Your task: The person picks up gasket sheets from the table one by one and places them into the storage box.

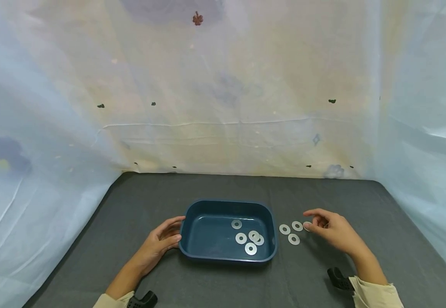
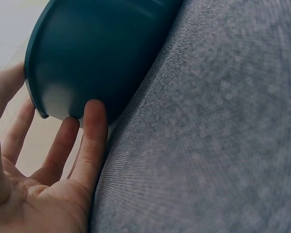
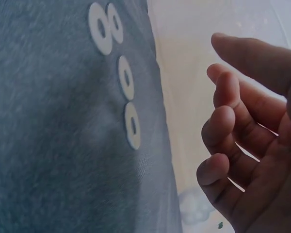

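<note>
A dark blue rectangular tray (image 1: 211, 235) sits in the middle of the grey surface. Several flat silver washers (image 1: 238, 235) lie on its floor toward the right side, two of them overlapping. At the tray's left end my left hand (image 1: 157, 246) rests, its fairly straight fingertips touching the outer wall (image 2: 63, 53). Just right of the tray lies a loose group of washers (image 1: 281, 227), also seen in the right wrist view as flat rings (image 3: 134, 141) on the cloth. Above the rightmost washer hovers my right hand (image 1: 336, 233), fingers loosely bent, with nothing visible between them.
A grey cloth (image 1: 223, 186) covers the table. Pale patterned sheeting (image 1: 226, 85) hangs behind it and along both sides. Black wrist devices (image 1: 338, 279) sit at both sleeve cuffs.
</note>
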The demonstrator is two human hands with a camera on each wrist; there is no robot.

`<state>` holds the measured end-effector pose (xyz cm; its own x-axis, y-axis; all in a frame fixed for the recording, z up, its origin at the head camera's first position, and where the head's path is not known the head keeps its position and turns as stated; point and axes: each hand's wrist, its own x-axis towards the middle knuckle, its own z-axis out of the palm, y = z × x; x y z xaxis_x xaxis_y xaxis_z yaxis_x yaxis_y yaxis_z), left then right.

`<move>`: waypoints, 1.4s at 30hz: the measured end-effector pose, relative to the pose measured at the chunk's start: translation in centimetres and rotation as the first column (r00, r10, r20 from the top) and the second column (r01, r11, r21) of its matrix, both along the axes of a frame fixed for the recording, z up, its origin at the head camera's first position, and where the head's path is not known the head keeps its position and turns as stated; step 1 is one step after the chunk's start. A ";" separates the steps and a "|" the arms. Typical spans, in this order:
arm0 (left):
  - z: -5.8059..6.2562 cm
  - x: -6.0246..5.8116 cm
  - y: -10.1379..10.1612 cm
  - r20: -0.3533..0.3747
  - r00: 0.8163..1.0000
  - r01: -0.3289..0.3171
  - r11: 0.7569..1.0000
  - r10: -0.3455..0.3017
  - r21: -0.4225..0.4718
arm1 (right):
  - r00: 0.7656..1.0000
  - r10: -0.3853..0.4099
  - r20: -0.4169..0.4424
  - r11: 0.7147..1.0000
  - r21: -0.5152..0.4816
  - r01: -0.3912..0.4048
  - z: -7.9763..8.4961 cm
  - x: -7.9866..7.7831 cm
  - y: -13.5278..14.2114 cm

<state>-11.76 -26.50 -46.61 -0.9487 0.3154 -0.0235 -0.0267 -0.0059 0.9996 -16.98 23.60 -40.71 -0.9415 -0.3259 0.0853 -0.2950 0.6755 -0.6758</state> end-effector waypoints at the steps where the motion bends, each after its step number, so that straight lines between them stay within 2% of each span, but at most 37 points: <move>1: 0.0 0.0 0.0 0.002 1.000 0.000 1.000 0.000 0.003 | 1.000 -0.001 0.005 1.000 -0.001 0.001 -0.1 -0.1 0.1; 7: -0.1 0.0 0.0 -0.002 1.000 -0.007 1.000 0.007 0.002 | 0.998 0.019 0.057 1.000 0.001 -0.019 -1.0 -0.5 0.5; 14: 0.0 0.0 0.1 0.009 1.000 -0.017 1.000 0.017 -0.005 | 0.984 0.143 0.105 0.990 0.002 -0.144 -2.0 -0.7 -0.3; 22: 0.0 0.1 0.1 0.000 1.000 -0.011 1.000 0.011 -0.001 | 0.971 0.188 0.147 0.981 0.026 -0.194 -2.7 -0.2 -1.4; 29: 0.0 0.2 0.0 0.003 1.000 -0.005 1.000 0.005 0.000 | 0.973 0.169 0.157 0.984 0.031 -0.176 -2.8 -0.1 -1.6; 36: 0.0 0.3 -0.1 -0.003 1.000 -0.012 1.000 0.012 0.001 | 0.982 0.162 0.092 0.983 0.071 -0.169 -3.0 0.0 -1.8; 42: 0.0 0.2 0.0 0.006 1.000 -0.019 1.000 0.019 -0.005 | 0.987 0.137 0.090 0.986 0.086 -0.144 -3.1 0.1 -1.8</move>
